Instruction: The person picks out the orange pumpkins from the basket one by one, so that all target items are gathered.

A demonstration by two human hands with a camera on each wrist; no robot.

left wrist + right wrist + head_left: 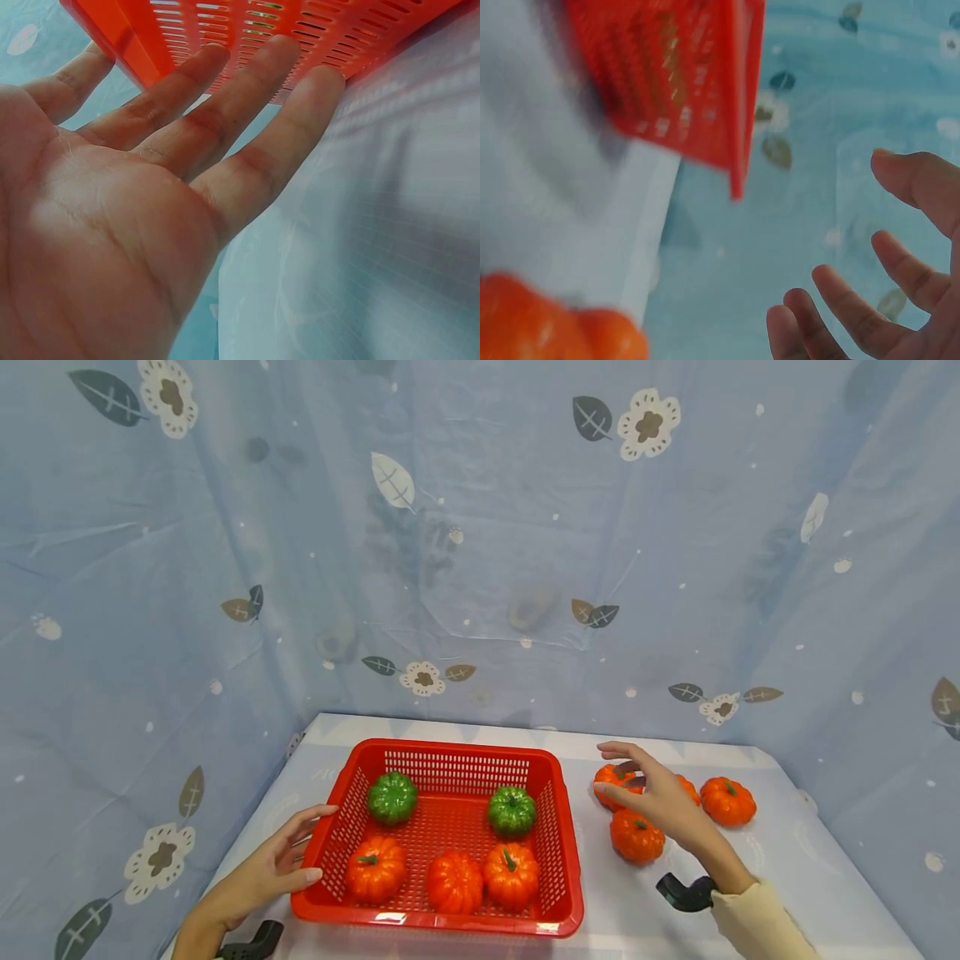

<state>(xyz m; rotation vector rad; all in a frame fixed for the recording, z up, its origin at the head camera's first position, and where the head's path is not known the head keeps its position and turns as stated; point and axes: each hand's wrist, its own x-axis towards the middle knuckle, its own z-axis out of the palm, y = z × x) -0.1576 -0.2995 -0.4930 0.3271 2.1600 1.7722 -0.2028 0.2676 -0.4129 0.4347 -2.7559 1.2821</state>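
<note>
A red plastic basket [450, 922] with slotted walls holds two green pumpkins, one of them the left green pumpkin [392, 797], and three orange pumpkins such as the front left one [377, 869]. My left hand [266, 872] is at the basket's left side, its fingertips [319, 86] against or very near the slotted wall. Over the loose orange pumpkins on the right hovers my right hand [656, 793], fingers spread and nothing held. Nearest below it are an orange pumpkin [636, 837] and another, partly covered orange pumpkin [611, 787].
Farther right lies another orange pumpkin [727, 802], beside one partly hidden by the right hand. The white table [787, 877] meets a blue patterned curtain [480, 568] at the back and sides. Dark wrist mounts sit on both wrists.
</note>
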